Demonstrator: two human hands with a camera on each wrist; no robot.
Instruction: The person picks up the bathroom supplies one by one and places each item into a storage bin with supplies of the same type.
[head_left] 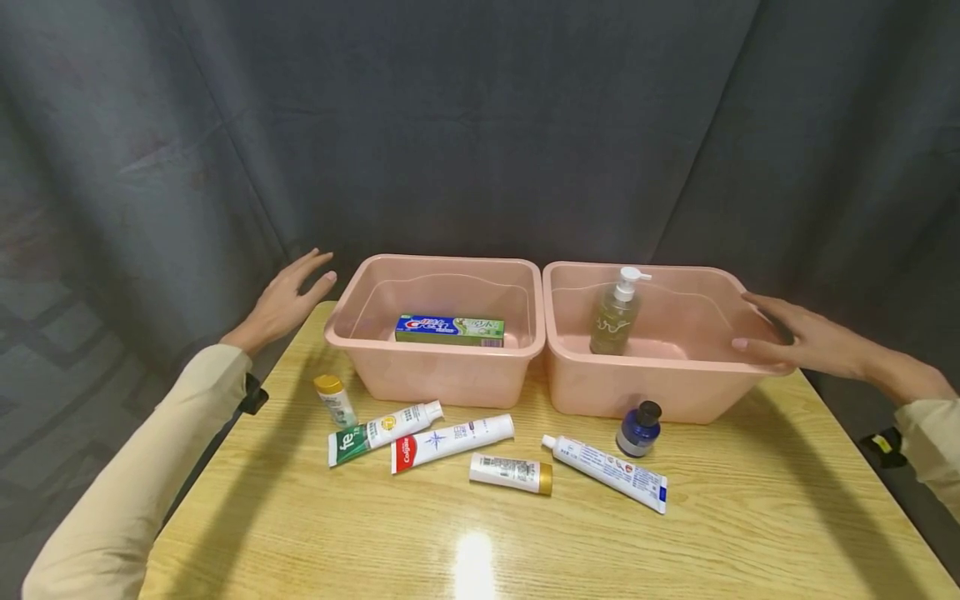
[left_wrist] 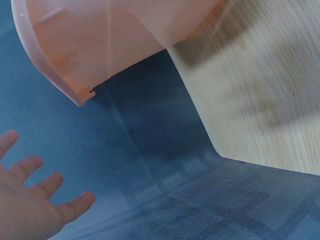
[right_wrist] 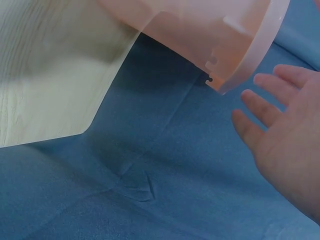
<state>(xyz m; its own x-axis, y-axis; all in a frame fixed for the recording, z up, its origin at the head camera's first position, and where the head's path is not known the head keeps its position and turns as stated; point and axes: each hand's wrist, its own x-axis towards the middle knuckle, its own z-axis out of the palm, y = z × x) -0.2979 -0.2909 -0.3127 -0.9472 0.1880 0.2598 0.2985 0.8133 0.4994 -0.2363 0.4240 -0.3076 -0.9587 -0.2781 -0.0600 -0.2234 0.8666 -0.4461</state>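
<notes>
Two pink plastic bins stand side by side at the back of the table. In the left bin [head_left: 435,372] lies a Crest toothpaste box [head_left: 450,330]; the right bin [head_left: 637,389] holds a pump bottle [head_left: 615,317], leaning slightly. My left hand [head_left: 288,292] is raised beside the left bin, fingers spread and holding nothing; the left wrist view shows a gap between it and the rim. My right hand [head_left: 817,342] is at the right bin's outer end, overlapping its rim in the head view. In the right wrist view its fingers [right_wrist: 262,107] are extended and hold nothing.
Before the bins on the wooden table [head_left: 360,533] lie a green-ended tube [head_left: 382,432], a Colgate tube [head_left: 453,442], a gold-capped tube [head_left: 510,472] and a white toothpaste tube [head_left: 607,471]. A small gold-capped tube [head_left: 335,402] and blue bottle [head_left: 639,429] are near the bins.
</notes>
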